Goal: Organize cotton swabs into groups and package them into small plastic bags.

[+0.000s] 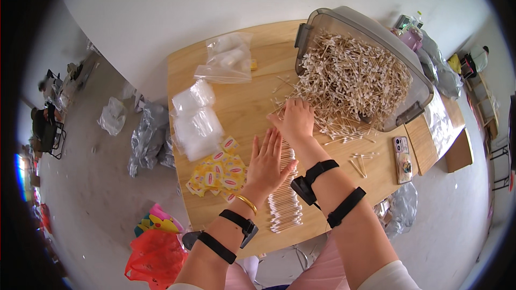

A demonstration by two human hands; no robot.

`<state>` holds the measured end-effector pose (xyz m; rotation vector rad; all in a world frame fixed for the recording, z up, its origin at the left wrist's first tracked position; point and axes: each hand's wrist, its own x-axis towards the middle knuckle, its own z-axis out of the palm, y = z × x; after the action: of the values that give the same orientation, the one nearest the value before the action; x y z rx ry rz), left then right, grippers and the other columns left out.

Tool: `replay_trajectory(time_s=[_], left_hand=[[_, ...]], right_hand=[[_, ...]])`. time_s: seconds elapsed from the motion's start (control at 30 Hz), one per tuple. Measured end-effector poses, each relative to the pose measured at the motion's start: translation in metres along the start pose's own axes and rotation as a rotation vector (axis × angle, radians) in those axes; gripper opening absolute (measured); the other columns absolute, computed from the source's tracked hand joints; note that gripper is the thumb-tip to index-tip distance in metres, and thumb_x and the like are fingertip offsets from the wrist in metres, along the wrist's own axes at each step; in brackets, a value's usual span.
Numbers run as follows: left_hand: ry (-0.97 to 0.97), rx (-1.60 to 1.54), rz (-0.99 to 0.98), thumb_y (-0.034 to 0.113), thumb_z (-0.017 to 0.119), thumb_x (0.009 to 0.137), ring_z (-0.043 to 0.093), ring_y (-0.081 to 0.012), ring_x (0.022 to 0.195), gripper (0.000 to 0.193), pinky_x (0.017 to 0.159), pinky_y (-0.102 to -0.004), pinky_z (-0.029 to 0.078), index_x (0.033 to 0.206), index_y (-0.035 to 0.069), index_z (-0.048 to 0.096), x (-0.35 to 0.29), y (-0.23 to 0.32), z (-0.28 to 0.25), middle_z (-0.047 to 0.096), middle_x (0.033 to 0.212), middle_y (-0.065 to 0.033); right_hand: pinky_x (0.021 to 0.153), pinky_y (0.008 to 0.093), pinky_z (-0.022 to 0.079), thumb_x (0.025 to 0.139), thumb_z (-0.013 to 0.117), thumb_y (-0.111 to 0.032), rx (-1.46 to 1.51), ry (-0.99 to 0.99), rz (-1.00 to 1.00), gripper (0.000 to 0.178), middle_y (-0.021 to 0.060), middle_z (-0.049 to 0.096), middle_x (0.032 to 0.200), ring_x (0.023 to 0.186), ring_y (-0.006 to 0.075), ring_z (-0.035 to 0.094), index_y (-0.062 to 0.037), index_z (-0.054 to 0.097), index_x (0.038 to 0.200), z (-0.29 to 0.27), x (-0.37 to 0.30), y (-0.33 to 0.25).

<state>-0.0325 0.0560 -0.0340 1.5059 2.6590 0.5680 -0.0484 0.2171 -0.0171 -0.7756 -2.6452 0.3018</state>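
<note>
A neat row of cotton swabs (pixel 285 208) lies side by side on the wooden table, running away from me. My left hand (pixel 264 165) rests flat along the row's left side, its fingers stretched out and its thumb reaching over the swabs. At the far end of the row, my right hand (pixel 297 122) has its fingers bent down by the edge of the loose swabs; what they pinch is hidden beneath them. Beyond it, a grey translucent bin (pixel 421 77) lies tipped on its side, with a big heap of cotton swabs (pixel 355 75) spilling toward my right hand.
Yellow and white small packets (pixel 214 176) lie left of the row. Behind them are stacks of clear plastic bags (pixel 198 123) and a zip bag (pixel 228 56). A phone (pixel 402 159) lies near the table's right edge, with a few stray swabs (pixel 360 164) beside it.
</note>
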Motion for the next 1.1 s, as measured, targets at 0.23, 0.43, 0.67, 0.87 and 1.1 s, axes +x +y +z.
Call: replay_trajectory(time_s=[0.23, 0.43, 0.67, 0.87, 1.1], left_hand=[[0.031, -0.073, 0.005, 0.058, 0.045, 0.102, 0.019, -0.0319, 0.156, 0.082, 0.127, -0.0538, 0.010, 0.155, -0.003, 0.030, 0.002, 0.002, 0.000, 0.029, 0.163, -0.0214], [0.049, -0.050, -0.011, 0.055, 0.048, 0.102, 0.020, -0.0358, 0.154, 0.080, 0.127, -0.0536, 0.013, 0.154, -0.003, 0.034, -0.001, 0.001, -0.002, 0.030, 0.161, -0.0216], [0.069, -0.024, -0.014, 0.057, 0.046, 0.102, 0.019, -0.0431, 0.153, 0.081, 0.127, -0.0530, 0.014, 0.153, -0.004, 0.035, -0.002, 0.001, -0.001, 0.025, 0.162, -0.0265], [0.057, -0.033, -0.017, 0.058, 0.045, 0.102, 0.018, -0.0435, 0.153, 0.081, 0.126, -0.0529, 0.014, 0.155, -0.003, 0.033, -0.001, 0.001, 0.001, 0.021, 0.163, -0.0293], [0.059, -0.036, -0.025, 0.059, 0.044, 0.102, 0.018, -0.0428, 0.153, 0.081, 0.127, -0.0527, 0.013, 0.154, -0.003, 0.034, 0.000, 0.002, -0.002, 0.022, 0.163, -0.0291]], right_hand=[[0.100, 0.0447, 0.044, 0.081, 0.077, -0.031, -0.009, -0.008, 0.124, 0.037, 0.0119, 0.066, 0.109, 0.114, 0.0306, 0.059, -0.0055, 0.067, 0.106, 0.017, 0.018, 0.001], [0.097, 0.0457, 0.046, 0.083, 0.072, -0.016, 0.120, -0.014, -0.110, 0.010, 0.0111, 0.065, 0.104, 0.110, 0.0333, 0.059, -0.0139, 0.071, 0.093, 0.004, 0.010, 0.030], [0.093, 0.0470, 0.048, 0.084, 0.070, -0.010, 0.370, -0.161, -0.270, 0.012, 0.0115, 0.064, 0.103, 0.108, 0.0355, 0.058, -0.0098, 0.070, 0.096, -0.009, 0.004, 0.040], [0.092, 0.0454, 0.049, 0.086, 0.068, -0.005, 0.321, -0.044, -0.383, 0.010, 0.0102, 0.060, 0.105, 0.106, 0.0341, 0.058, -0.0089, 0.069, 0.095, -0.010, 0.015, 0.038], [0.094, 0.0440, 0.049, 0.085, 0.068, -0.009, 0.113, -0.120, -0.482, 0.004, 0.0091, 0.057, 0.102, 0.112, 0.0299, 0.056, -0.0078, 0.065, 0.086, -0.025, 0.025, 0.045]])
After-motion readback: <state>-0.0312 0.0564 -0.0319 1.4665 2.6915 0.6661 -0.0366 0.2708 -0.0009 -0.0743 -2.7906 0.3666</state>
